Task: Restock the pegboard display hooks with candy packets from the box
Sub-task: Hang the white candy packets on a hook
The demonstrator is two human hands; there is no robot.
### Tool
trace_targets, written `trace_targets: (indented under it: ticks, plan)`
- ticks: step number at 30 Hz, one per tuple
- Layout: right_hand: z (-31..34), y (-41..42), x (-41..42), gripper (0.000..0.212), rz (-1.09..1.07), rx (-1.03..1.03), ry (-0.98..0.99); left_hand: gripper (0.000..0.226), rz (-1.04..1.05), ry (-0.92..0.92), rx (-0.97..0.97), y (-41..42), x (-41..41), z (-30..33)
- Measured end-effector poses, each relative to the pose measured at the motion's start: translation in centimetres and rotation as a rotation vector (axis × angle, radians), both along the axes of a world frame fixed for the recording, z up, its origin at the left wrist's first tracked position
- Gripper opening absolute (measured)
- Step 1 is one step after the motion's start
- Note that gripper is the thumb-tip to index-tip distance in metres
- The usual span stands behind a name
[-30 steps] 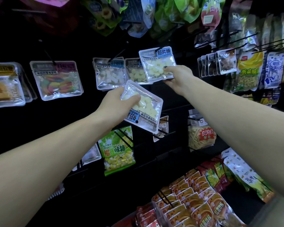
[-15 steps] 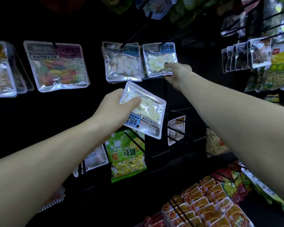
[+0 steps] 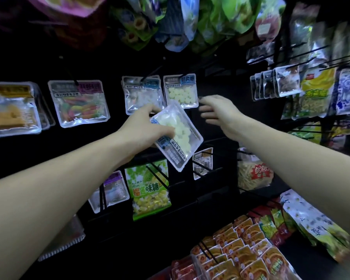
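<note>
My left hand (image 3: 148,126) grips a clear packet of pale yellow-white candies (image 3: 179,138), tilted with its label end pointing down, in front of the black pegboard (image 3: 220,87). Just above it, a matching candy packet (image 3: 180,90) hangs on a hook. My right hand (image 3: 216,111) hovers just right of that hanging packet, fingers spread, holding nothing. The box is out of view.
More clear packets hang to the left: white candies (image 3: 141,93), coloured gummies (image 3: 79,103), yellow pieces (image 3: 10,112). A green durian candy bag (image 3: 150,190) and bare black hooks (image 3: 158,174) sit below. Snack bags crowd the right side (image 3: 315,91) and bottom (image 3: 240,255).
My right hand has let go of the hanging candy packet and drawn back slightly to the right, fingers spread. My left hand has turned its packet and moved it up toward the hook.
</note>
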State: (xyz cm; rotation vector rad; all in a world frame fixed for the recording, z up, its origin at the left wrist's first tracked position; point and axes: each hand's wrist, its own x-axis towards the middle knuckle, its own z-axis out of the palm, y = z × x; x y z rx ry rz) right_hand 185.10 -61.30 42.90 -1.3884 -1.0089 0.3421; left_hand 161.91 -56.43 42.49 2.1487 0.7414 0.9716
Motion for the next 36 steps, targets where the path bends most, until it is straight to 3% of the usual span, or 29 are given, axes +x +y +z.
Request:
trace_targets:
  ticks: [2, 4, 6, 14, 18, 21, 24, 27, 31, 36]
  plan:
    - [0.7, -2.9, -1.3, 0.045, 0.205, -0.056, -0.05, 0.044, -0.003, 0.002, 0.014, -1.5, -0.2, 0.7]
    - [0.9, -5.6, -2.5, 0.029, 0.392, -0.129, -0.075, 0.049, 0.0, 0.005, 0.034, -3.1, -0.5, 1.2]
    - [0.7, -7.6, -3.4, 0.025, 0.456, -0.155, -0.104, 0.056, 0.008, -0.005, 0.036, -4.4, -0.6, 1.6]
    - [-1.9, -11.7, -4.2, 0.019, 0.363, 0.068, 0.231, 0.047, -0.013, -0.08, -0.209, -7.1, -0.2, 1.0]
    - [-2.4, -13.4, -4.6, 0.014, 0.421, -0.026, 0.167, 0.045, 0.013, -0.103, -0.151, -7.8, 0.1, 0.7]
    - [-2.1, -13.6, -4.2, 0.03, 0.437, -0.036, 0.138, 0.045, 0.003, -0.149, -0.13, -8.2, 0.6, 1.1]
    - [-1.7, -13.3, -3.7, 0.022, 0.343, 0.035, 0.207, 0.046, -0.045, -0.23, -0.16, -8.4, 1.4, 1.6]
    - [-1.5, -13.2, -3.3, 0.022, 0.38, 0.06, 0.278, 0.05, -0.056, -0.306, -0.183, -8.0, 2.6, 1.7]
    - [-1.4, -12.2, -3.0, 0.025, 0.413, 0.089, 0.279, 0.007, -0.096, -0.297, -0.195, -7.5, 4.2, 1.8]
    - [0.0, -10.8, -1.7, 0.023, 0.272, 0.219, 0.285, 0.01, -0.087, -0.198, -0.191, -6.5, 5.5, 2.3]
